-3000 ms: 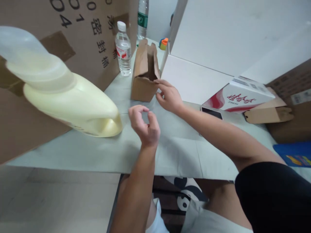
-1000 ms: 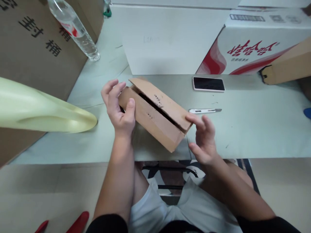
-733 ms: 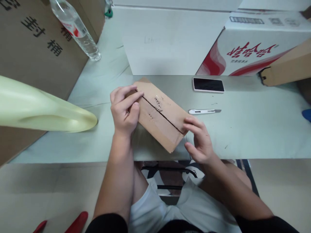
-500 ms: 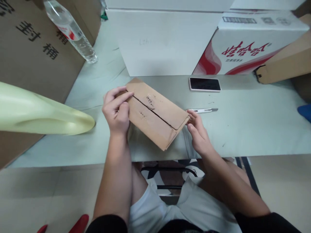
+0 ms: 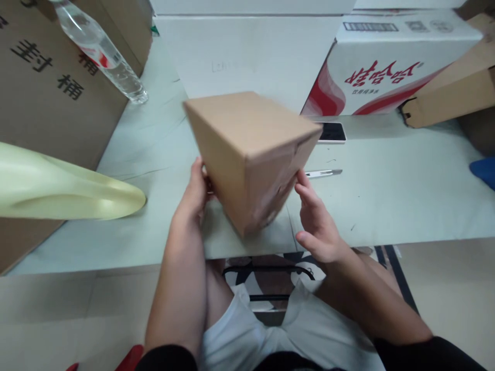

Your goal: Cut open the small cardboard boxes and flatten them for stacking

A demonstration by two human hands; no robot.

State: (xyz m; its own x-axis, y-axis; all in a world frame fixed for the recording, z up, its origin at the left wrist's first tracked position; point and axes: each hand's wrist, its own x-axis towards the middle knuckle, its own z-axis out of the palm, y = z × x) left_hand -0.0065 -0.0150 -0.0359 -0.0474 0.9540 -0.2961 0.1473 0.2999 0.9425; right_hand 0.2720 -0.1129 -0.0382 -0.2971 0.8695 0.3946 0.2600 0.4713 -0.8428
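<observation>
A brown cardboard box is tilted up over the table in front of me, slightly blurred, a plain face turned upward. Shiny clear tape covers its right-hand end. My left hand grips the lower left side, its fingertips partly hidden behind the carton. On the other side, my right hand is open, thumb spread from the fingers, fingertips at the box's right edge; whether they touch it I cannot tell. Just beyond those fingers lies a utility knife. A phone lies farther back, partly covered by the box.
White cartons and a red-and-white carton line the back of the table. At left are a large brown carton, a clear water bottle and a pale green curved object. Something blue sits far right.
The box has been turned over and raised, so its seamed, marked face no longer shows. My left hand has shifted lower on its side; my right hand has opened wider.
</observation>
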